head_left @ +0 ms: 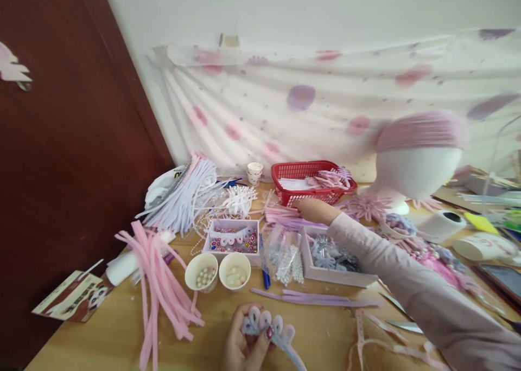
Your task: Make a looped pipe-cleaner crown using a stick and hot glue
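My left hand (240,341), low in the middle, is closed on a looped pipe-cleaner piece (277,323) in pale blue and white. A dark pink gem sits near the thumb, and a blue tail trails off to the right. My right hand (315,210) reaches far forward to the front of the red basket (280,196), over the pink pipe cleaners (280,212) and purple ones lying there. Its fingertips are small and partly hidden, so whether they grip anything is unclear. Purple strips (313,299) lie on the table between the two hands.
Two paper cups (201,277) with beads stand beside a white box (234,258) of gems. Another box (340,276) holds bagged pieces. Pink pipe cleaners (163,295) and a white bundle (189,192) lie left. A head form (415,167), scissors (407,326) and measuring tape (360,333) are right.
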Tool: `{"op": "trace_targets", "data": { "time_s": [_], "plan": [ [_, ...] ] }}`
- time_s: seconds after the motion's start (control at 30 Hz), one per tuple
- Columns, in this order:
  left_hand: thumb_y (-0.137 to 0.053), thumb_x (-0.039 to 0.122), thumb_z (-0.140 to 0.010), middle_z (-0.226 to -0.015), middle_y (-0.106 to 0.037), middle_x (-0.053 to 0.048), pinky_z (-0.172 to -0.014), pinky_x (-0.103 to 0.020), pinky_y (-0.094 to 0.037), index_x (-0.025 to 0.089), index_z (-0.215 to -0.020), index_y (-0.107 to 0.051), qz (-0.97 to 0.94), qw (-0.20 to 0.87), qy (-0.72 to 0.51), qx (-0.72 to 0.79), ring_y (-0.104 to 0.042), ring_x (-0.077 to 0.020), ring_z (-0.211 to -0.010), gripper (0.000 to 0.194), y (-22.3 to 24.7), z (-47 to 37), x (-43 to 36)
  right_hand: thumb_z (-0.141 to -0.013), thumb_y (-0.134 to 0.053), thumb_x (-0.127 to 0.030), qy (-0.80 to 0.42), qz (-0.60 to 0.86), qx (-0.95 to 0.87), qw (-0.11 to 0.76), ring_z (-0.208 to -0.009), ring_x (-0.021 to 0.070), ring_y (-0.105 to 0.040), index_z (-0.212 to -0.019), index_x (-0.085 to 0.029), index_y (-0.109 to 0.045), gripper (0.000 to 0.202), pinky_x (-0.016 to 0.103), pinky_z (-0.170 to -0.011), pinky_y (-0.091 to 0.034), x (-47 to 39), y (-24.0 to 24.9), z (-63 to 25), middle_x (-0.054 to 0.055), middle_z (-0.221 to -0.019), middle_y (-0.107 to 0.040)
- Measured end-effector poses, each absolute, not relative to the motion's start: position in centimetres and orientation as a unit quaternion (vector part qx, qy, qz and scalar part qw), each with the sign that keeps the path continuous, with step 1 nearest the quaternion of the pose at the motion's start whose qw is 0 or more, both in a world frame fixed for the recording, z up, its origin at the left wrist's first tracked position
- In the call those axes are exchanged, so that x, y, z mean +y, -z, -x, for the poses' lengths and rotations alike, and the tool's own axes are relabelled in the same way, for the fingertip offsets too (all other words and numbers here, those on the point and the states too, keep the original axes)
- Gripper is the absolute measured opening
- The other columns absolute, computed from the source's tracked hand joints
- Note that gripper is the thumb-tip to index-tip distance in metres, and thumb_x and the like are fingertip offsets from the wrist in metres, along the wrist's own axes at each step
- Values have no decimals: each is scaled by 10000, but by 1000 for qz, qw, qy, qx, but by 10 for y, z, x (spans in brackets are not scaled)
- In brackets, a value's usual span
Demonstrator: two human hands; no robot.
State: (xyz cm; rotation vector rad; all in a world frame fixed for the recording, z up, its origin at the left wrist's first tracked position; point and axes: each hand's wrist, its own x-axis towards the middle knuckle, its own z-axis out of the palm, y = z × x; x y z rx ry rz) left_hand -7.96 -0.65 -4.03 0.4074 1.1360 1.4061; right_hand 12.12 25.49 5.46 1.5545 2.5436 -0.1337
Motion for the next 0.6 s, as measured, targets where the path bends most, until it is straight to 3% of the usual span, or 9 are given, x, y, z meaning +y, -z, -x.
{"op": "trace_targets", "data": {
  "time_s": [0.23, 0.4, 0.6],
  "plan": [
    [-976, 494, -468, -758, -715, -30, -643, -306, -599, 203, -881, -693, -198, 594, -593, 506, -712, -220, -709, 579, 39, 83, -6, -982, -628, -347, 29, -527, 845, 87, -1060, 228, -663, -1256, -172, -617, 325, 437, -896, -577, 254, -67, -143, 100, -1264, -640],
    [-968, 486, -493, -797, -731, -55, -720, -373, -624, 203, -898, -673, -223, 603, -569, 513, -744, -275, -782, 576, 34, 87, -7, -982, -628, -348, 41, -527, 848, 36, -1054, 228, -665, -1255, -168, -617, 327, 436, -892, -579, 248, -74, -152, 100, -1258, -642],
    [-975, 482, -474, -792, -744, -51, -718, -380, -634, 198, -893, -670, -223, 592, -583, 510, -753, -278, -768, 591, 33, 85, -8, -987, -623, -347, 64, -513, 855, -48, -1011, 209, -676, -1216, -170, -633, 290, 415, -867, -588, 241, -83, -154, 85, -1214, -661]
  ]
}}
